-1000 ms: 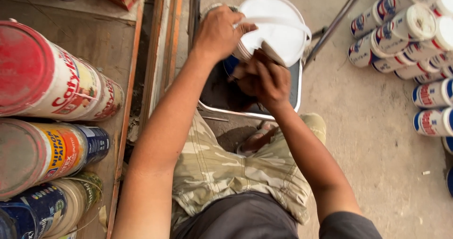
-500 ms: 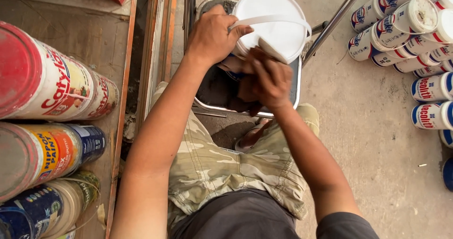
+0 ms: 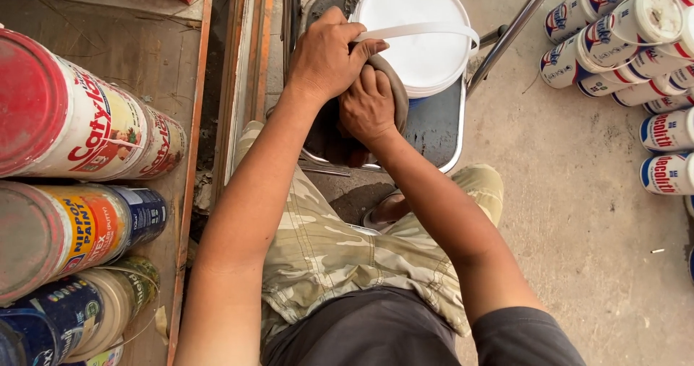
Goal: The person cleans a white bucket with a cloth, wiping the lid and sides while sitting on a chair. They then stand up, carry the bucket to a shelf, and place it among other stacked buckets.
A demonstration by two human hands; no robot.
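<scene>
already the left hand (image 3: 329,59) had clamped on the white handle (image 3: 419,30) of the lidded white bucket (image 3: 419,19), which sat on a metal tray (image 3: 441,131); right hand (image 3: 369,106) gripped a brown hose (image 3: 394,84) beside it; lid not yet off.

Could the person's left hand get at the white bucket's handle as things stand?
Probably yes: the left hand already lies by the white bucket, its thumb touching the handle, with nothing between. The right hand sits just below.

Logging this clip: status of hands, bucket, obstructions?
Left hand grips the white handle. Right hand closed on a brown curved piece beside the white bucket. Nothing in the way.
</scene>
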